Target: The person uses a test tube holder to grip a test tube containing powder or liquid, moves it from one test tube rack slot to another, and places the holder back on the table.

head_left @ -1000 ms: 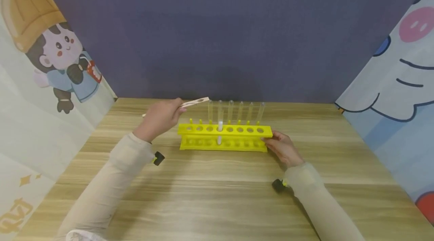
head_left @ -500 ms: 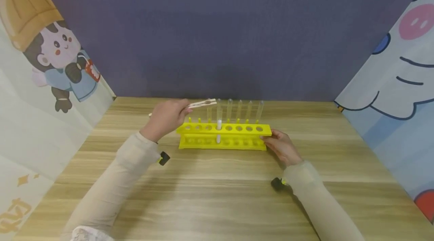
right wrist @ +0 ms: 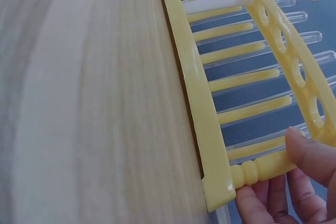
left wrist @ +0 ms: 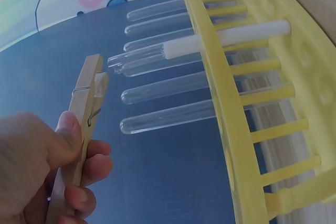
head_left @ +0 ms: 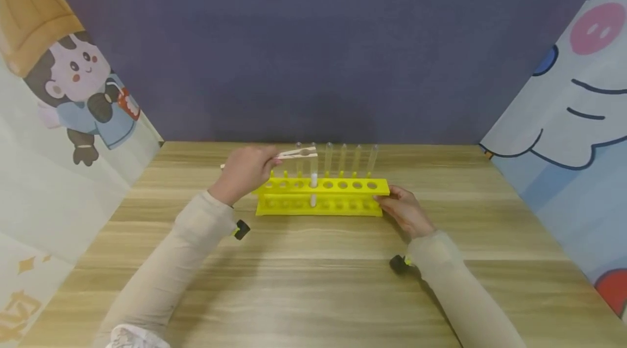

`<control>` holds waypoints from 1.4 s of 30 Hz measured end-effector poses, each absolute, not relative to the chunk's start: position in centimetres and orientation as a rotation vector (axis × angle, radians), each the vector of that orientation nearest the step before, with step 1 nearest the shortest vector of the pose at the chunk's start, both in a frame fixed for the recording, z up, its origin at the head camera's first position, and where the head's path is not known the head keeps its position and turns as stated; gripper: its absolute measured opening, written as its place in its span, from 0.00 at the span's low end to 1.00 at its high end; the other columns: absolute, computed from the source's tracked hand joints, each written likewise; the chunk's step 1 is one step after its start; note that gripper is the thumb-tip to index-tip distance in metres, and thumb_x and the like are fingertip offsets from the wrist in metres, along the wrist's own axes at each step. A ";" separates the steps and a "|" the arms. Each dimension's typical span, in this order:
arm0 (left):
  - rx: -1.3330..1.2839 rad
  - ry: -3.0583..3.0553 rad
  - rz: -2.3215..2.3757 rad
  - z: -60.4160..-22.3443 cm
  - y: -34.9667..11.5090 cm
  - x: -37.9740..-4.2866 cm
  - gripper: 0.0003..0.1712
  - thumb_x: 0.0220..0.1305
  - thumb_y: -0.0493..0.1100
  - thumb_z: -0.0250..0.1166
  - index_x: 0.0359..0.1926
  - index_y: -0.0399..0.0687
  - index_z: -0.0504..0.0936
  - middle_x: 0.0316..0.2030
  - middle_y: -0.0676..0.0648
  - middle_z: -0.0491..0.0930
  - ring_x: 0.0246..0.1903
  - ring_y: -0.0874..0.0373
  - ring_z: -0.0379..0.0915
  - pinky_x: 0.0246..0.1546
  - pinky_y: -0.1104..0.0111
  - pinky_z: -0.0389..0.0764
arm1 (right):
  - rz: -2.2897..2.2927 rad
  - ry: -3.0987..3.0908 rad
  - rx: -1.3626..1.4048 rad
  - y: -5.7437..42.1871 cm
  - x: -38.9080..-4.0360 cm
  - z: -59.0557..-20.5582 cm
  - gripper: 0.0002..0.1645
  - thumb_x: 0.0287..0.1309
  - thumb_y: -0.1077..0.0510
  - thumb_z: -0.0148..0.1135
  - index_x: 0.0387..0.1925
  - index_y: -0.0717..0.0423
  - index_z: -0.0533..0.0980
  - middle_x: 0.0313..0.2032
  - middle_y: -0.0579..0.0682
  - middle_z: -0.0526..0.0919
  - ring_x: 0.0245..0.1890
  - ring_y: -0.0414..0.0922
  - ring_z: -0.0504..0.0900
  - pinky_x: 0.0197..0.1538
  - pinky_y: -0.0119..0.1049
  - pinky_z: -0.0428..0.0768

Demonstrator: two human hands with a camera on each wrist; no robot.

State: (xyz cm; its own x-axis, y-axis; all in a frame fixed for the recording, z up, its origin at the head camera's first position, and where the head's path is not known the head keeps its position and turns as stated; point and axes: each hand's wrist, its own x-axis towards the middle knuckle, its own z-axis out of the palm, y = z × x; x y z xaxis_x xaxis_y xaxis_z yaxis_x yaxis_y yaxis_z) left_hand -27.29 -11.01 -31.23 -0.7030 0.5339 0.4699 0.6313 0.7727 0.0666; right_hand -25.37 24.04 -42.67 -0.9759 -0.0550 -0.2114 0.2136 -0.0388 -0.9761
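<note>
I grip a wooden clamp (left wrist: 81, 102) between the thumb and fingers of my left hand (head_left: 246, 172), near the rack's left end. The clamp's tip is just beside, but apart from, the mouth of a tube with white filling (head_left: 313, 180), upright in the rack (head_left: 335, 191). My right hand (head_left: 405, 212) holds the rack's right end post. Clear tubes (head_left: 329, 160) stand rounded-end up along the rack's back, and beneath the rack is the table (head_left: 313, 282).
</note>
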 end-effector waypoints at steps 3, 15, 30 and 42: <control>-0.880 -2.539 -0.314 -31.3 -10.8 -27.3 0.12 0.65 0.43 0.60 0.25 0.46 0.75 0.13 0.52 0.67 0.12 0.61 0.54 0.15 0.69 0.57 | -2.131 2.045 0.169 24.1 -25.4 -42.7 0.25 0.61 0.66 0.57 0.58 0.69 0.64 0.40 0.42 0.75 0.39 0.35 0.75 0.50 0.27 0.75; -0.876 -2.514 -0.316 -31.5 -9.7 -27.6 0.10 0.63 0.43 0.62 0.25 0.45 0.77 0.14 0.52 0.71 0.12 0.61 0.56 0.16 0.68 0.61 | -2.081 2.078 0.160 24.1 -25.3 -42.7 0.27 0.61 0.64 0.59 0.59 0.69 0.64 0.43 0.44 0.75 0.43 0.36 0.75 0.53 0.28 0.74; -0.884 -2.533 -0.329 -31.6 -9.1 -27.6 0.14 0.65 0.42 0.61 0.22 0.47 0.74 0.12 0.52 0.66 0.12 0.61 0.54 0.16 0.69 0.58 | -2.073 2.113 0.115 24.2 -25.5 -43.1 0.25 0.62 0.65 0.57 0.59 0.70 0.64 0.41 0.42 0.76 0.42 0.36 0.76 0.50 0.27 0.75; -0.881 -2.547 -0.358 -32.3 -9.0 -27.6 0.12 0.65 0.41 0.61 0.23 0.47 0.76 0.13 0.52 0.68 0.12 0.62 0.54 0.16 0.70 0.58 | -2.043 2.128 0.125 24.3 -25.5 -43.1 0.26 0.62 0.63 0.57 0.59 0.70 0.64 0.43 0.44 0.75 0.43 0.37 0.75 0.51 0.27 0.74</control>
State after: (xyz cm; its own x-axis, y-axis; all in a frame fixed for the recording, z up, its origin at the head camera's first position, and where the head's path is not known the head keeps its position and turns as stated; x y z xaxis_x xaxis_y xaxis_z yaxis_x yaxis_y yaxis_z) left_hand -27.65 -9.04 -32.29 -0.7109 0.5267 0.4661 0.6347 0.7659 0.1024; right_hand -25.48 24.32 -43.09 -0.9787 -0.0693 -0.1932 0.1902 0.0473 -0.9806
